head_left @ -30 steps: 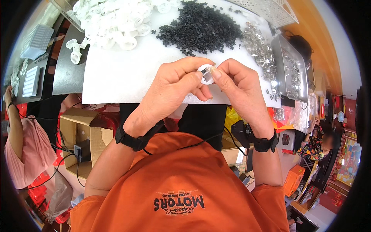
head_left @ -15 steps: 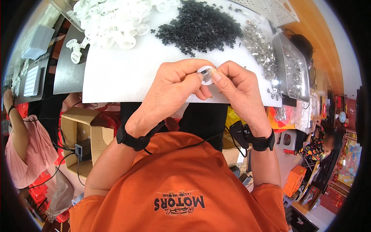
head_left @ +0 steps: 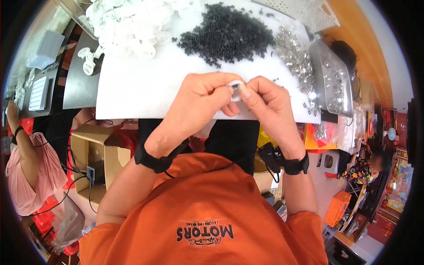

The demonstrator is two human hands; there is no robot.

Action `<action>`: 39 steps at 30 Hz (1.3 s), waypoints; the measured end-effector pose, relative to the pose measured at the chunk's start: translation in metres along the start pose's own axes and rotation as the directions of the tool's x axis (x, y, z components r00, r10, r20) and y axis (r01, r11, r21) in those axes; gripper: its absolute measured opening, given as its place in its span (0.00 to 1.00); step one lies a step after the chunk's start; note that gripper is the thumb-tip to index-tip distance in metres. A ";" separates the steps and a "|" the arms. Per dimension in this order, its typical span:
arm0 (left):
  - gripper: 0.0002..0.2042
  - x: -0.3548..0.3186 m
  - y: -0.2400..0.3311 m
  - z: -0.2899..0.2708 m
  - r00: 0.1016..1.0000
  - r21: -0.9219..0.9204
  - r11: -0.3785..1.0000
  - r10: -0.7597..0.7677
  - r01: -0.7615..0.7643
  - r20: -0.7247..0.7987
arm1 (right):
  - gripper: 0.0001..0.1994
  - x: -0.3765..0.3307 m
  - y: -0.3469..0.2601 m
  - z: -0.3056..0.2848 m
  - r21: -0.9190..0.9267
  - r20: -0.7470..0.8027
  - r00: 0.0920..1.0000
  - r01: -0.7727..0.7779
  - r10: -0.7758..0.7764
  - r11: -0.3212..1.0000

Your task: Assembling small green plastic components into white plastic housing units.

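My left hand (head_left: 198, 104) and my right hand (head_left: 267, 104) meet over the near edge of a white table top (head_left: 132, 88). Between their fingertips they pinch one small white plastic ring part (head_left: 236, 88), mostly hidden by the fingers. Both wrists wear black bands. Further back on the table lie a heap of white plastic parts (head_left: 128, 24), a pile of small black pieces (head_left: 227, 33) and a spread of shiny metal pieces (head_left: 296, 55).
A clear tray (head_left: 333, 75) with metal pieces stands at the table's right edge. A perforated white tray (head_left: 309, 11) sits at the back. An open cardboard box (head_left: 95, 159) is below on the left. Another person in pink (head_left: 33, 172) is at far left.
Both hands stay together on the white ring part; the fingers have shifted slightly around it. Nothing else has moved.
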State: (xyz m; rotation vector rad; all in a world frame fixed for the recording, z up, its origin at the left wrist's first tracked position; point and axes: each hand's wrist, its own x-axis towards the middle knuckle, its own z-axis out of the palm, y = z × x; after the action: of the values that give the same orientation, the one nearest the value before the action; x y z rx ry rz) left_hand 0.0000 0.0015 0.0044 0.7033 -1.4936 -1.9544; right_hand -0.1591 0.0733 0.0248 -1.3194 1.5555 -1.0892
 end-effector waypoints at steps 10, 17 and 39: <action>0.11 -0.004 0.000 0.004 1.000 -0.018 1.000 -0.021 0.021 -0.002 | 0.11 -0.003 -0.001 0.002 0.068 0.049 0.999 -0.002 -0.001 0.998; 0.11 -0.005 -0.002 0.001 1.000 0.001 1.000 0.002 -0.002 0.028 | 0.11 0.000 -0.002 0.001 0.034 0.085 0.996 0.004 -0.007 0.999; 0.18 -0.004 -0.006 -0.001 0.999 -0.272 0.961 0.051 -0.048 0.006 | 0.12 0.033 -0.037 -0.037 -0.017 0.130 0.959 -0.253 0.253 0.967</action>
State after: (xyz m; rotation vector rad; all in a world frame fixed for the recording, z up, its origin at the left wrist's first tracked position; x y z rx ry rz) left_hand 0.0031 0.0048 -0.0015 0.5279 -1.2044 -2.0759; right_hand -0.1872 0.0418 0.0699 -1.1307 1.5754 -0.8263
